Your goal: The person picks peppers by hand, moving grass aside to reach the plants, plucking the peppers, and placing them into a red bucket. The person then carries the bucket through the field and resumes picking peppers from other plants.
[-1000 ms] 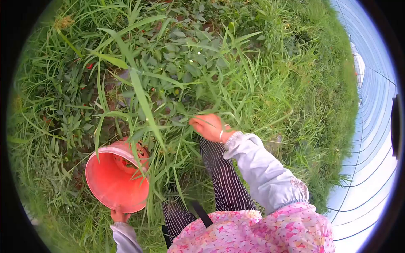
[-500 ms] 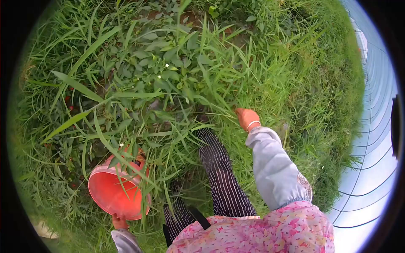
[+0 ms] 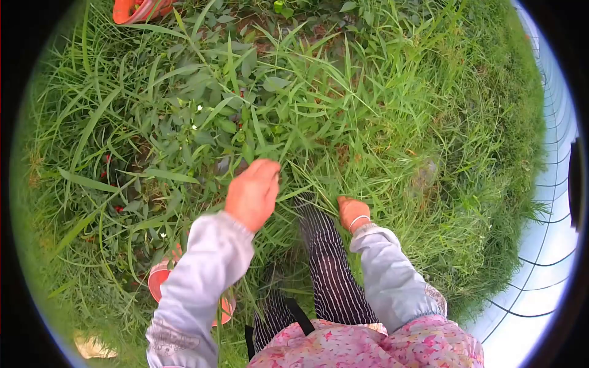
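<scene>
My left hand (image 3: 251,193) is over the low green plants, in front of my legs. It is blurred, and its fingers point away from me and bend out of sight. To the right, beside my knee, my right hand (image 3: 353,212) is closed in a fist around long grass (image 3: 331,195). My left forearm partly covers an orange bucket (image 3: 157,279), which lies tilted in the grass. Leafy pepper plants (image 3: 208,116) with small white flowers grow among the weeds. Small red peppers (image 3: 118,209) show low down at the left.
A second orange bucket (image 3: 145,11) stands at the top left edge with some red and green bits inside. Dense grass (image 3: 472,153) covers the right side, up to a pale plastic sheet wall (image 3: 546,208). My striped trouser legs (image 3: 334,270) are amid the grass.
My left hand has let go of the bucket rim and moved up and right over the plants. My right hand sits lower in view. The second bucket has come into view at the top.
</scene>
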A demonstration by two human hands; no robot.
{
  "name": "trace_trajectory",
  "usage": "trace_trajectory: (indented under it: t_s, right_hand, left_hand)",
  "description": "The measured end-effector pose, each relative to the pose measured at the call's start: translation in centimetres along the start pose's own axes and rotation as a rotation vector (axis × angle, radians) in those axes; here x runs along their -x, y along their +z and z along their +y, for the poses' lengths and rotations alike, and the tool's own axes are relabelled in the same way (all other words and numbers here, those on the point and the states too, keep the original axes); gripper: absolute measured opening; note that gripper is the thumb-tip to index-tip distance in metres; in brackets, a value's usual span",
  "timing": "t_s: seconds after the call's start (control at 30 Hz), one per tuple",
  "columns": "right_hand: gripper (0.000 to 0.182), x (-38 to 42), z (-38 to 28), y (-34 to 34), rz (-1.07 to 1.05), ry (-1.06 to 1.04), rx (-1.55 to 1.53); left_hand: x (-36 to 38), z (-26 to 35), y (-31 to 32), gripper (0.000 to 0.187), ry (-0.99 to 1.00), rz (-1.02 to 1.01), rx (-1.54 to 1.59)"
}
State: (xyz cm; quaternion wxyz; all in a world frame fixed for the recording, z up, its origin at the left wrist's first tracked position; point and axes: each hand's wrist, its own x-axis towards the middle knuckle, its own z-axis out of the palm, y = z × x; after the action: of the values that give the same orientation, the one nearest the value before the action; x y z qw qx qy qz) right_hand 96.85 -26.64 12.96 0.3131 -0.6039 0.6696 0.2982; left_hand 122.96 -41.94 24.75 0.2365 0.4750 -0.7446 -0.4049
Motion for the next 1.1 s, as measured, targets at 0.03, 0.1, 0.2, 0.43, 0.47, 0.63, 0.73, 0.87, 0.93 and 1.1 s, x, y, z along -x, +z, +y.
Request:
trace_trajectory:
  t_s: [0.03,0.1,0.2,0.43,0.47,0.63,0.73,0.87,0.93,1.1]
  right_hand:
    - [0.022,0.0,-0.5,-1.0,0.036,-0.013,-0.022]
    - [0.024,0.6,-2.2,-3.8,0.098,-0.034,-0.065]
    - [0.035,2.1,-6.2,-8.9,0.210,-0.133,-0.201]
    - [0.033,2.9,-13.2,-10.9,0.262,-0.497,-0.582]
    - [0.032,3.0,-14.1,-10.5,0.194,-0.529,-0.643]
    - [0.028,2.1,-16.8,-8.8,0.042,-0.598,-0.817]
    - [0.026,0.5,-17.4,-7.7,0.039,-0.555,-0.937]
    - [0.022,-0.2,-16.5,-8.0,0.034,-0.442,-0.892]
    - [0.026,-0.5,-15.5,-8.1,-0.018,-0.407,-1.006]
    - [0.023,-1.2,-14.4,-9.0,-0.069,-0.295,-1.373]
  left_hand:
    - [-2.4,-1.2,1.7,0.019,-0.039,-0.075,-0.071]
    - [-6.6,-3.9,4.7,0.024,0.039,-0.137,-0.365]
    - [-10.0,-7.2,8.0,0.033,-0.110,-0.200,-0.766]
    - [-9.6,-10.4,4.8,0.037,-0.037,-0.477,-1.278]
    - [-8.9,-10.2,3.4,0.037,-0.030,-0.473,-1.253]
    - [-4.9,-11.2,-3.7,0.034,0.049,-0.335,-1.075]
    - [-3.0,-11.5,-6.7,0.023,-0.025,-0.305,-0.965]
    - [-1.3,-12.4,-8.9,0.027,0.000,-0.350,-0.793]
    - [-1.7,-11.0,-9.5,0.036,-0.143,-0.409,-0.808]
    - [-1.7,-10.3,-11.1,0.055,-0.027,-0.328,-0.656]
